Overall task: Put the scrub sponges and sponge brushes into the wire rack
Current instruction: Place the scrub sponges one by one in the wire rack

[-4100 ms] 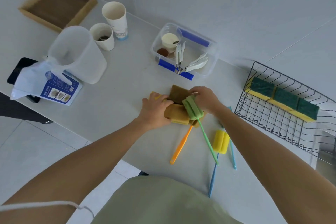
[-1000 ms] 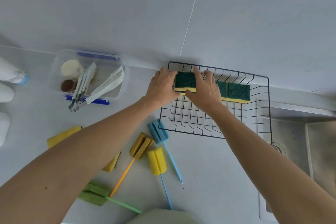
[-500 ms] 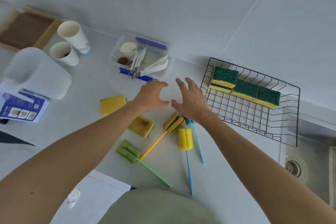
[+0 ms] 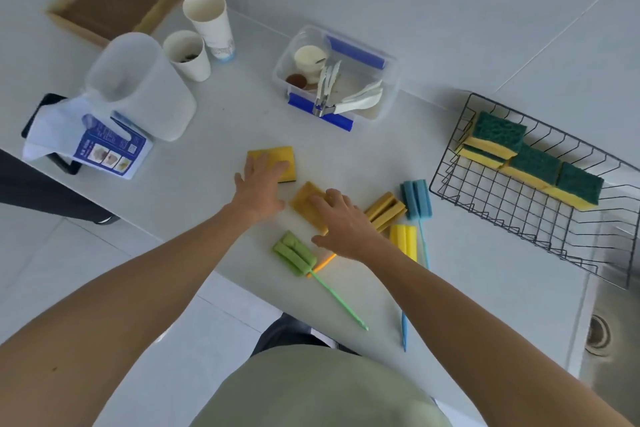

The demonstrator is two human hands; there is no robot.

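Both hands are down on the tabletop (image 4: 214,121) now. The left hand (image 4: 259,188) lies flat, fingers spread, on top of a yellow sponge (image 4: 277,158), pressing on it rather than closed round it. The right hand (image 4: 341,222) is spread over a second, darker yellow sponge (image 4: 306,206) just beside the first, fingertips on its top, not clamped either.

Four sponge brushes lie loose close by: a green brush (image 4: 294,253) near the tabletop's front edge, an orange brush (image 4: 385,210) with its handle running under the right wrist, a yellow brush (image 4: 403,241) and a blue brush (image 4: 416,199) side by side.

Off to the right, the wire rack (image 4: 519,215) sits near the sink (image 4: 609,322), and along its far side there's a row of green-topped sponges (image 4: 535,163) (the leftmost spot is stacked two high).

Further back: a clear box (image 4: 389,80) of utensils, two paper cups (image 4: 199,42), a plastic jug (image 4: 138,87) and a wooden tray (image 4: 110,0)
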